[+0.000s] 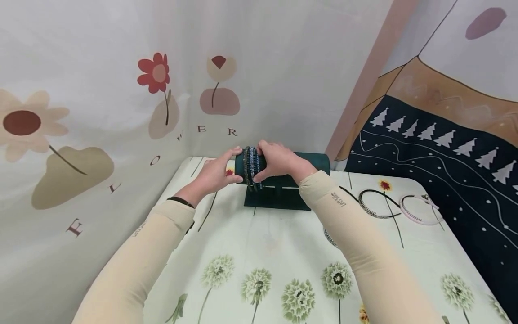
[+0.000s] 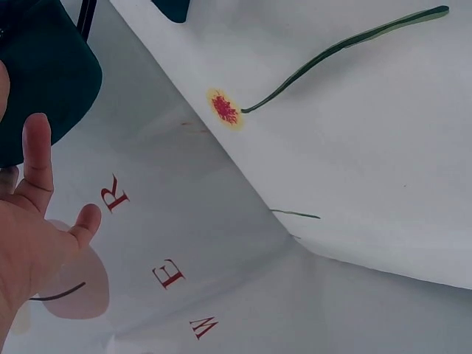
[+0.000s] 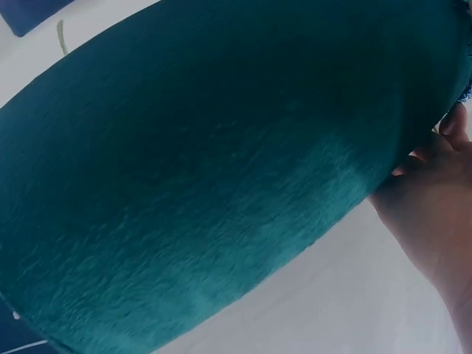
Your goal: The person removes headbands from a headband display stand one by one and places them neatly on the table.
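Note:
A dark green velvet bracelet stand (image 1: 311,164) stands at the back of the table, its padded roll lying crosswise above a flat base. Several beaded bracelets (image 1: 252,166), blue and dark, circle the roll near its left end. My right hand (image 1: 279,159) grips the bracelets from their right side, thumb in front and fingers over the top. At the roll's left end, my left hand (image 1: 216,173) has its thumb and fingers spread beside the bracelets. The left wrist view shows the left fingers (image 2: 38,155) extended by the roll's end. In the right wrist view the roll (image 3: 221,184) covers most of the bracelets.
To the right lie a black headband (image 1: 378,216) and a pale pink headband (image 1: 421,221). Another beaded bracelet (image 1: 329,238) shows partly from under my right sleeve. A flower-printed cloth (image 1: 275,238) covers the table, and a printed curtain (image 1: 283,67) hangs close behind the stand.

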Motion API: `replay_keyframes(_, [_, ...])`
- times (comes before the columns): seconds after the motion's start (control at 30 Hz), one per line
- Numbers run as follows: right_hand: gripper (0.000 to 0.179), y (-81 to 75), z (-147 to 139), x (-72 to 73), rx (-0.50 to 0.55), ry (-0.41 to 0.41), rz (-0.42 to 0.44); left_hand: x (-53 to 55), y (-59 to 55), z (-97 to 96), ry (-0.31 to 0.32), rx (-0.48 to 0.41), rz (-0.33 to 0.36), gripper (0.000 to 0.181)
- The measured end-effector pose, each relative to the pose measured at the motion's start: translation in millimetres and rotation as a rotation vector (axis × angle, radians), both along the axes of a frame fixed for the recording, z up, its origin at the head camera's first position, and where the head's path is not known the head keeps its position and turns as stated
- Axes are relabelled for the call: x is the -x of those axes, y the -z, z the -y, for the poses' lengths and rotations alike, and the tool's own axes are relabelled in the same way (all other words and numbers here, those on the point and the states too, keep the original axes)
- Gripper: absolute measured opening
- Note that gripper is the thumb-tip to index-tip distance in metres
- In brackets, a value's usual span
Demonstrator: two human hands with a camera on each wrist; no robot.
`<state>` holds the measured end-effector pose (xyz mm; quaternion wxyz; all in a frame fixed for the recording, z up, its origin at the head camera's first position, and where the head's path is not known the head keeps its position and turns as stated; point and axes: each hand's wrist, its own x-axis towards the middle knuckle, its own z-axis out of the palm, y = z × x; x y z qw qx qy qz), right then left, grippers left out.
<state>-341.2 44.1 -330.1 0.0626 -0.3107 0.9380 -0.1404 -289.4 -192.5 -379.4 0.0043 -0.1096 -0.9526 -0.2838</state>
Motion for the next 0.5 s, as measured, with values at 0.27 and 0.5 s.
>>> replay_keyframes(0.27, [0.074, -3.3, -31, 4.2, -0.004, 0.027, 0.022, 0.6, 0.0, -2.6, -0.012, 0.000, 0.009, 0.098])
replay_keyframes(0.5, [0.072, -7.5, -78, 10.0, 0.010, 0.056, 0.097, -1.5, -1.1, -3.5, -0.012, 0.000, 0.013, 0.099])
